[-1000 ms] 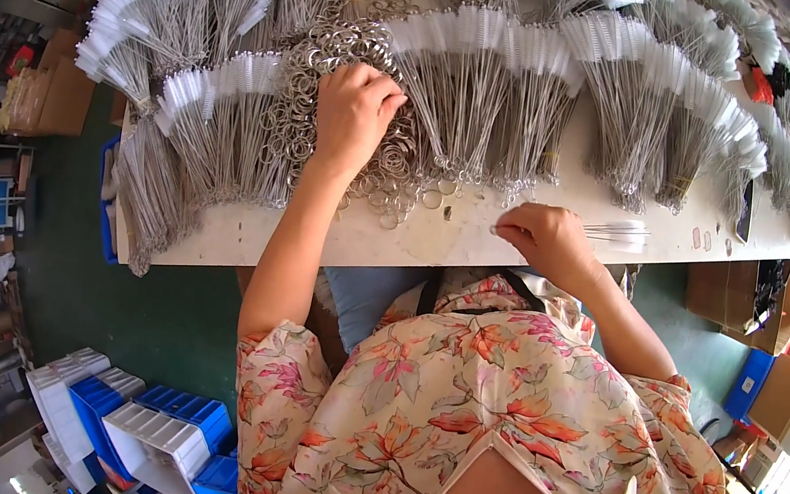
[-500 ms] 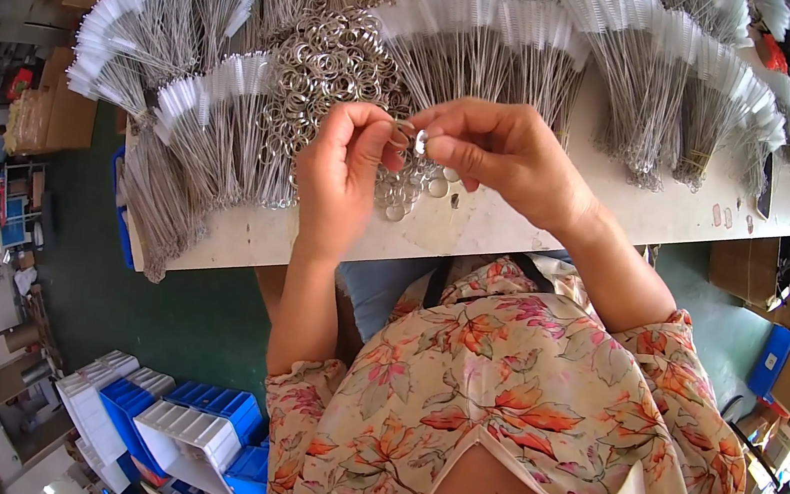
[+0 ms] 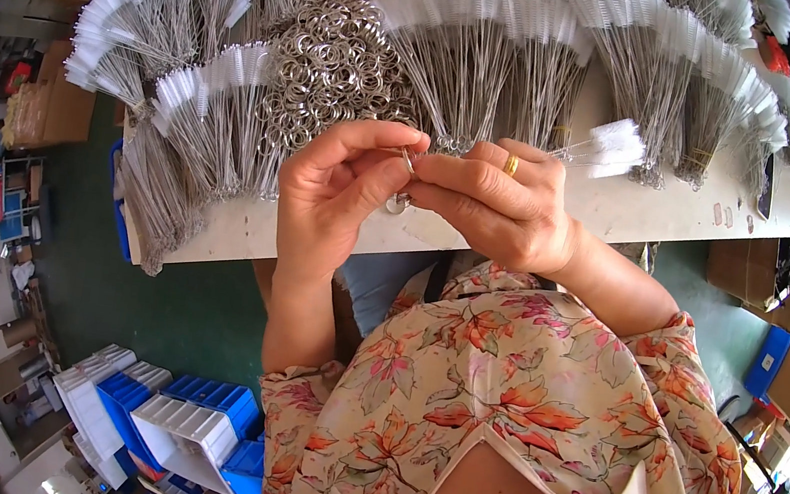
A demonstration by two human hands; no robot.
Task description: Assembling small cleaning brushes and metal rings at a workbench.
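Observation:
Above the table's near edge my two hands meet at the fingertips. My left hand (image 3: pixel 338 188) is closed in a pinch on a thin silver metal ring (image 3: pixel 408 161). My right hand (image 3: pixel 507 202), with a gold ring on one finger, is closed beside it, its fingertips touching the same metal ring. White-bristled wire brushes (image 3: pixel 616 149) stick out to the right beyond my right hand, their thin wires running back behind its fingers. Their wire ends are hidden by the hand. A heap of silver rings (image 3: pixel 339 67) lies just beyond my left hand.
Bundles of similar brushes (image 3: pixel 215 90) fan out over the white table (image 3: pixel 693 213), left, middle and right. Blue and white plastic bins (image 3: pixel 192 431) stand on the green floor at lower left. Cardboard boxes (image 3: pixel 749 277) sit under the table's right side.
The brushes have come into view to the right of my right hand. My right hand has turned and lowered slightly. A small white thing seen earlier between the fingertips no longer shows.

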